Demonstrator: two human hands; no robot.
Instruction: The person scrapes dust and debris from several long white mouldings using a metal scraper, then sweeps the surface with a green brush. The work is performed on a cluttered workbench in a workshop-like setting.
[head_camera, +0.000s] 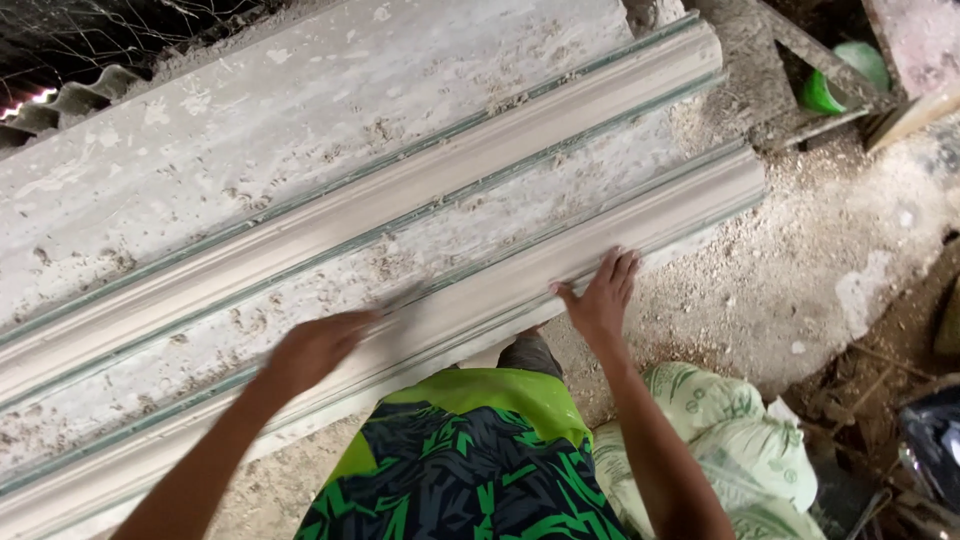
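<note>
A long plaster moulding (420, 330) lay along the workbench's (250, 130) near edge, its long axis running from lower left to upper right. The right hand (600, 295) pressed flat on it, fingers spread; the left hand (315, 350) was blurred, its grip unclear.

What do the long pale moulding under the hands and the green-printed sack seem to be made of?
The long pale moulding looks like cast plaster or cement: matt, chalky, with crumbs and dust around it. The green-printed sack looks like woven plastic with a slight sheen. The right hand rests flat on the moulding; the left hand is blurred.
</note>
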